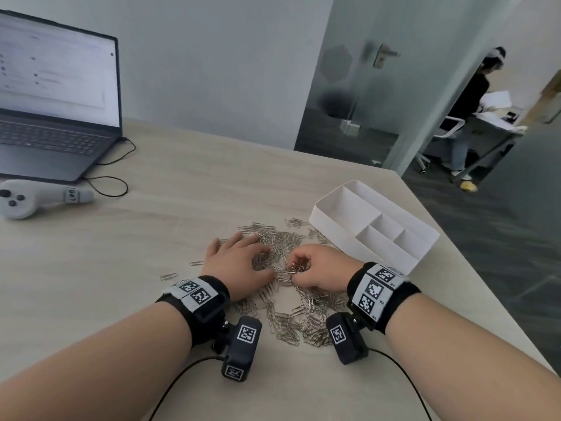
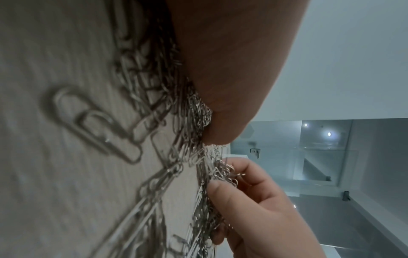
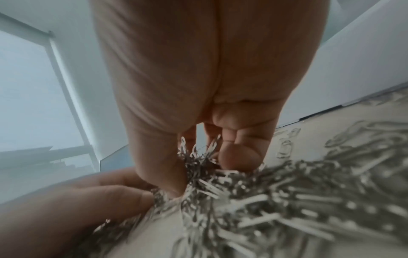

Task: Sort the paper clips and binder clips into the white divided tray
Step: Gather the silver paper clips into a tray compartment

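Observation:
A big heap of silver paper clips (image 1: 288, 299) lies spread on the pale wooden table. My left hand (image 1: 239, 256) rests flat on the heap's left side with its fingers spread. My right hand (image 1: 299, 267) sits just to the right of it, fingers curled, pinching a bunch of clips (image 3: 196, 157) out of the heap; something reddish glints among them. The left wrist view shows my left palm (image 2: 223, 73) over the clips and the right hand's fingers (image 2: 240, 199) gripping the bunch. The white divided tray (image 1: 334, 220) stands right of the heap, nothing visible in its compartments. No binder clip is visible.
An open laptop (image 1: 54, 117) stands at the back left with a cable and a grey controller (image 1: 33, 199) in front of it. The table's right edge (image 1: 473, 268) runs just past the tray. A person stands beyond a glass door at the far right.

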`<act>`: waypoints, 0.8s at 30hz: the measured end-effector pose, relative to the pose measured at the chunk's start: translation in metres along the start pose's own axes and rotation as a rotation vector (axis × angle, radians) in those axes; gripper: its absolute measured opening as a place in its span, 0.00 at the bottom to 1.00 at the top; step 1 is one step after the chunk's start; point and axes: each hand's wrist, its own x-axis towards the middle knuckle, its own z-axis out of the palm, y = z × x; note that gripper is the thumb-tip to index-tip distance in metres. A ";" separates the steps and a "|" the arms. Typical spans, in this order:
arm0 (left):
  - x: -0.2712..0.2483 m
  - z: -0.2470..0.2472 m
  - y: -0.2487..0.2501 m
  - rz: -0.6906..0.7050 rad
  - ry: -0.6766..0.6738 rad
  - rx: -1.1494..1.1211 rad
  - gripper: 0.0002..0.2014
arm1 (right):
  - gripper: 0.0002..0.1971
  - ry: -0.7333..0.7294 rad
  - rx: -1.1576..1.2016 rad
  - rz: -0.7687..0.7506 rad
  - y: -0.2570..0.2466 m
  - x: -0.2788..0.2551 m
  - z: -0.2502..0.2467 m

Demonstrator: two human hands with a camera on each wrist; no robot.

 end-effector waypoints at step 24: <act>0.001 0.000 0.000 -0.013 0.020 -0.032 0.30 | 0.08 0.384 -0.072 0.253 0.065 0.083 -0.104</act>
